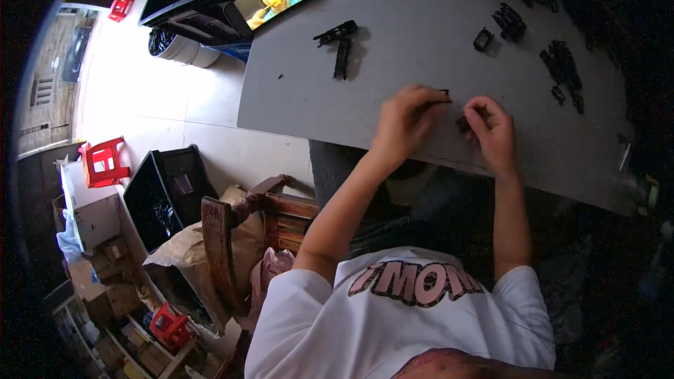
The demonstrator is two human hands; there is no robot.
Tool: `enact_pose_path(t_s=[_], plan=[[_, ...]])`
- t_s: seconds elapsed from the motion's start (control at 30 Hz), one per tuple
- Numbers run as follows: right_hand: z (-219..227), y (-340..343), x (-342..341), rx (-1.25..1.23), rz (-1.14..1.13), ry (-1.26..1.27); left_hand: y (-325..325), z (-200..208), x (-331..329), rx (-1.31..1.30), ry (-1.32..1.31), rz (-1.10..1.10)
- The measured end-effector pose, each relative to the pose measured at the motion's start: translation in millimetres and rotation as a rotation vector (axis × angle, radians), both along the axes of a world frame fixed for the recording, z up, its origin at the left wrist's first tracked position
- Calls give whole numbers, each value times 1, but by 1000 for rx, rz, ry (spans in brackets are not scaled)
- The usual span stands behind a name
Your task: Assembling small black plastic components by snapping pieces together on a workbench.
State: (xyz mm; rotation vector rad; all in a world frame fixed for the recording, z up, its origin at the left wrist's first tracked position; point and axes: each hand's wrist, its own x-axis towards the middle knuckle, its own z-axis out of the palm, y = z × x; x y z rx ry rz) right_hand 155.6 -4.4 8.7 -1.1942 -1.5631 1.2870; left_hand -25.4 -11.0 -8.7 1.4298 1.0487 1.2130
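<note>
The grey table is the landmark: near its front edge the left hand and the right hand sit close together, each pinched on a small black plastic piece that lies between them, just above the tabletop. That piece looks light, stiff and a little slick, so it is probably best held by its edges with the fingertips. Further back on the table lie a black clip and scattered black parts.
</note>
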Motion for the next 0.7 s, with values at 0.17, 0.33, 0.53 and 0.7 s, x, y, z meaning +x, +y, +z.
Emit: enact_pose_path(t_s=[0.17,0.33,0.53,0.7], plan=[[-17,19,8,276,-221,-418,10,10,4,211,279,180],[-19,22,11,485,-274,-572,15,12,12,97,390,80],[-8,7,30,421,-77,-708,14,8,11,120,644,39],[-11,15,23,435,-105,-853,7,7,8,165,518,96]])
